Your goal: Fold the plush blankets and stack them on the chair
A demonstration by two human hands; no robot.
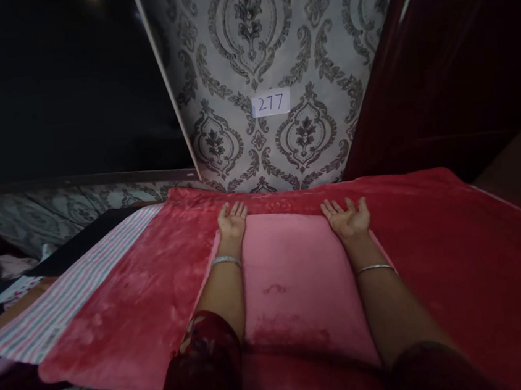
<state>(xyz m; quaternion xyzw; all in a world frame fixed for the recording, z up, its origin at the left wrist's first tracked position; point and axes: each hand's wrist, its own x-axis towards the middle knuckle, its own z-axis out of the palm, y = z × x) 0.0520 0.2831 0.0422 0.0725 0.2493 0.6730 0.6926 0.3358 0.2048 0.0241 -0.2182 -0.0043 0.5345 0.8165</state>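
Note:
A folded pink cloth, soft-looking with darker red patches near its front, lies flat between my forearms. My left hand rests palm up at its far left corner, fingers outstretched and holding nothing. At the far right corner my right hand is also palm up, its fingers spread. Both forearms run along the sides of the pink cloth, and I cannot tell whether they press on it. Beneath everything spreads a red plush blanket.
A striped cloth shows at the blanket's left side. A large dark screen stands at the back left. On the patterned wall hangs a paper label reading 277. Dark red glossy furniture rises at the right.

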